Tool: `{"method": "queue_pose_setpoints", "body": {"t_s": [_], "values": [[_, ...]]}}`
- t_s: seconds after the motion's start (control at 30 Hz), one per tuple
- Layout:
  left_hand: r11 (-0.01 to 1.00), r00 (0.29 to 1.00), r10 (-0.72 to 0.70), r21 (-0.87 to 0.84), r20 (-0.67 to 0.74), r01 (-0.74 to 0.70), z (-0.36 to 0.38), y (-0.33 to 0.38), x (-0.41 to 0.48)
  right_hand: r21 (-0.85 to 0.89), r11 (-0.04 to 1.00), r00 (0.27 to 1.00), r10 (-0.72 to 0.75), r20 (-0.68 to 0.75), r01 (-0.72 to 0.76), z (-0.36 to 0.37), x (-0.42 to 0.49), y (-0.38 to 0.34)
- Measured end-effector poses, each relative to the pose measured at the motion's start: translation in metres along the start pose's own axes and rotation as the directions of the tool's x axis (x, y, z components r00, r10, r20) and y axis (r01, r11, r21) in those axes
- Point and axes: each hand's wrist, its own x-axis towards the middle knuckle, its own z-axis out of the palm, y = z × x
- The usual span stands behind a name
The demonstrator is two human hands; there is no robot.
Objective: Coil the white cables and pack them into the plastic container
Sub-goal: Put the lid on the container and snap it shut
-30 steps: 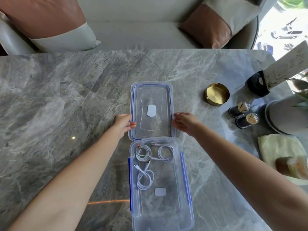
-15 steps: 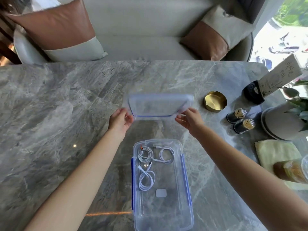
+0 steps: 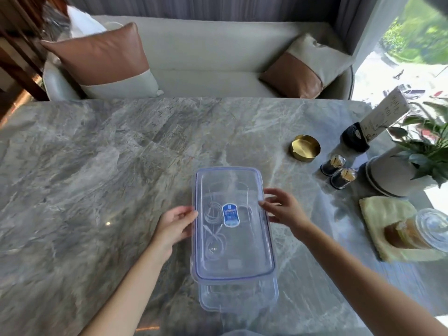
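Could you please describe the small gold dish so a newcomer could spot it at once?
On the grey marble table, look to the right side. The gold dish sits there, just beyond two small dark jars and left of the black card stand. It alone is round, shallow and shiny brass-coloured.

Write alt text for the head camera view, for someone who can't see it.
A left hand and right hand hold a clear lid by its long edges over a plastic container of coiled white cables on a grey marble table. A brass ashtray stands at right.
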Motion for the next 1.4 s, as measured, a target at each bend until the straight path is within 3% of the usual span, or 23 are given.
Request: {"method": "queue_pose_setpoints", "body": {"t_s": [0.13, 0.23, 0.3, 0.47, 0.73, 1.0, 1.1, 1.27, 1.4], "values": [[0.999, 1.000, -0.015, 0.041, -0.012, 0.016, 0.003, -0.030, -0.016, -0.228, 0.970, 0.991, -0.101, -0.089, 0.079, 0.008, -0.018, 0.027], [0.998, 0.999, -0.015, 0.065, -0.035, 0.018, 0.003, -0.045, -0.021, -0.470, 0.877, 0.975, -0.184, -0.125, 0.105, 0.007, -0.027, 0.042], [0.998, 0.999, -0.009, 0.057, -0.045, 0.011, 0.003, -0.052, -0.024, -0.509, 0.855, 0.974, -0.187, -0.127, 0.098, 0.008, -0.030, 0.048], [0.996, 0.997, 0.013, 0.089, -0.072, -0.007, 0.004, -0.058, -0.025, -0.502, 0.859, 0.975, -0.189, -0.122, 0.104, 0.009, -0.035, 0.056], [0.952, 0.990, 0.119, 0.290, -0.070, -0.094, 0.000, -0.064, -0.017, -0.540, 0.835, 0.973, -0.198, -0.120, 0.103, 0.010, -0.034, 0.059], [0.974, 0.999, -0.010, 0.228, -0.045, 0.019, -0.002, -0.073, -0.014, -0.231, 0.971, 0.991, 0.036, -0.133, -0.066, 0.007, -0.032, 0.064], [0.980, 0.993, -0.114, 0.160, -0.011, 0.115, -0.005, -0.076, -0.011, -0.146, 0.972, 0.983, 0.178, -0.046, -0.183, 0.003, -0.032, 0.063], [0.980, 0.994, -0.112, 0.166, 0.005, 0.110, -0.007, -0.076, -0.005, -0.127, 0.978, 0.983, 0.176, 0.057, -0.168, -0.004, -0.027, 0.059], [0.974, 0.992, -0.124, 0.193, 0.032, 0.116, -0.009, -0.076, -0.002, -0.154, 0.976, 0.985, 0.166, 0.051, -0.156, -0.005, -0.025, 0.062]]}}
